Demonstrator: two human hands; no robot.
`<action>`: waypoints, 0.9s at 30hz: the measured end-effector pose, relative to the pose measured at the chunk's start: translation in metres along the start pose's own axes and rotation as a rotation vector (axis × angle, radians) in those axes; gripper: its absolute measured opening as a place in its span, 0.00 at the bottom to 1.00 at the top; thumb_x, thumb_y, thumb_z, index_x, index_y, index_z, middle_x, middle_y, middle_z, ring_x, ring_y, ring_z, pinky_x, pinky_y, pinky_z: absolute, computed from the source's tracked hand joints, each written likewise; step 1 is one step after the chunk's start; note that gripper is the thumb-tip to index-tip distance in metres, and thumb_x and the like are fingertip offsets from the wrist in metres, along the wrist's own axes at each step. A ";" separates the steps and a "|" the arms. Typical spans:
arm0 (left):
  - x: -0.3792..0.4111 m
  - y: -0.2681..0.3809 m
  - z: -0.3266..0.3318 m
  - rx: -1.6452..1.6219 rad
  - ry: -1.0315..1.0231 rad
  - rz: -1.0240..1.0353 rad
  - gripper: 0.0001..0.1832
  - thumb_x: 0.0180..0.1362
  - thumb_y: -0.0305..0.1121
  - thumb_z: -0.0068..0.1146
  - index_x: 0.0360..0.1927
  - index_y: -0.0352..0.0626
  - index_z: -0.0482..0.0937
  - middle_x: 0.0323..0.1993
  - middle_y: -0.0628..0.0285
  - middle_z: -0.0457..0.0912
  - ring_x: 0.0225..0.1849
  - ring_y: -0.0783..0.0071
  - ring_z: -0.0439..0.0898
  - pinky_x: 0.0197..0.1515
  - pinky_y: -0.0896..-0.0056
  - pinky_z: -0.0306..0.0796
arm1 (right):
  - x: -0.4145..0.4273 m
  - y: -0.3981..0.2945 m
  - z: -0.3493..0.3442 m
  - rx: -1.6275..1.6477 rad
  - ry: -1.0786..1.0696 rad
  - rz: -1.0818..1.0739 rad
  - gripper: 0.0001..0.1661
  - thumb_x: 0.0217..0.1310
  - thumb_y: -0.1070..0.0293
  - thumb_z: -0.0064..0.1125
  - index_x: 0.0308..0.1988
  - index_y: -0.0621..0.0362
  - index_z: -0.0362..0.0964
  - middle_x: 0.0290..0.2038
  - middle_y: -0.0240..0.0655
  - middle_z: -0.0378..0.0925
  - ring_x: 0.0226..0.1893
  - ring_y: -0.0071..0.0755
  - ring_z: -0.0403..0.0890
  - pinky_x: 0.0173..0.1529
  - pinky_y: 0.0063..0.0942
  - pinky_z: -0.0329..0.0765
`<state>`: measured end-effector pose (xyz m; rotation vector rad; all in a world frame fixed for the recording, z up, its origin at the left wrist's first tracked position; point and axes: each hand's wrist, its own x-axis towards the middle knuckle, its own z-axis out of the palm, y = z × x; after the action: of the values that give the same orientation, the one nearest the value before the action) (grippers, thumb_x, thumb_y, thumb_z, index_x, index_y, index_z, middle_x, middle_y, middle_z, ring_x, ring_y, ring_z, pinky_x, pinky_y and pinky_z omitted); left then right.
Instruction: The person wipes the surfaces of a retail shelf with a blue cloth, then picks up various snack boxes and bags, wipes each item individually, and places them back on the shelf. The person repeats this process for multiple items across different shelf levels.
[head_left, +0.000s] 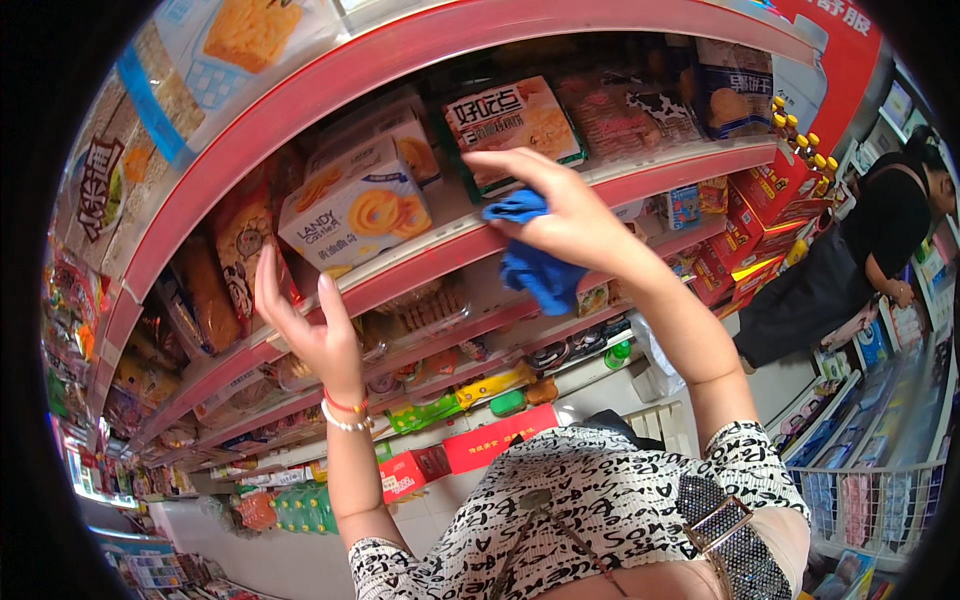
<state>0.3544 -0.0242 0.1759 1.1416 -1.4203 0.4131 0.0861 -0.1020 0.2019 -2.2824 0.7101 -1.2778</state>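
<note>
My right hand grips a crumpled blue cloth, which hangs down over the red front edge of a store shelf. Just beyond its fingers a flat orange-and-white biscuit box lies tilted on the shelf. My left hand is raised with thumb and fingers spread and nothing in it. It is nearest to a white carton of butter cookies and a red snack bag; whether it touches either one cannot be told.
Clear packs of pink-toned biscuits sit farther right on the same shelf. Red cartons topped with yellow-capped bottles are stacked at the shelf's end. Another person in dark clothes stands in the right aisle. Red boxes and green bottles stand low down.
</note>
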 end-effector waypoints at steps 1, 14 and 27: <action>-0.005 0.009 -0.002 -0.041 0.006 0.053 0.29 0.59 0.24 0.55 0.64 0.34 0.63 0.62 0.50 0.65 0.65 0.58 0.63 0.67 0.60 0.58 | -0.006 -0.005 -0.016 0.045 -0.017 0.061 0.32 0.49 0.79 0.58 0.57 0.54 0.71 0.53 0.39 0.75 0.55 0.37 0.74 0.60 0.30 0.68; 0.051 0.094 0.078 -0.282 -0.630 0.337 0.17 0.57 0.27 0.56 0.51 0.39 0.75 0.48 0.52 0.75 0.52 0.56 0.75 0.56 0.63 0.67 | 0.005 0.079 -0.186 -0.589 0.104 0.316 0.29 0.51 0.53 0.68 0.51 0.57 0.76 0.42 0.44 0.81 0.43 0.39 0.82 0.50 0.31 0.75; 0.149 0.113 0.262 0.469 -0.913 0.447 0.21 0.61 0.36 0.49 0.57 0.43 0.74 0.49 0.47 0.79 0.52 0.50 0.77 0.56 0.57 0.70 | 0.068 0.145 -0.185 -0.746 -0.342 0.131 0.29 0.51 0.54 0.66 0.53 0.53 0.75 0.50 0.49 0.77 0.51 0.54 0.77 0.57 0.39 0.72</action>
<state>0.1462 -0.2414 0.2913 1.4726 -2.4942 0.5938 -0.0765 -0.2780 0.2501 -2.8521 1.3392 -0.5715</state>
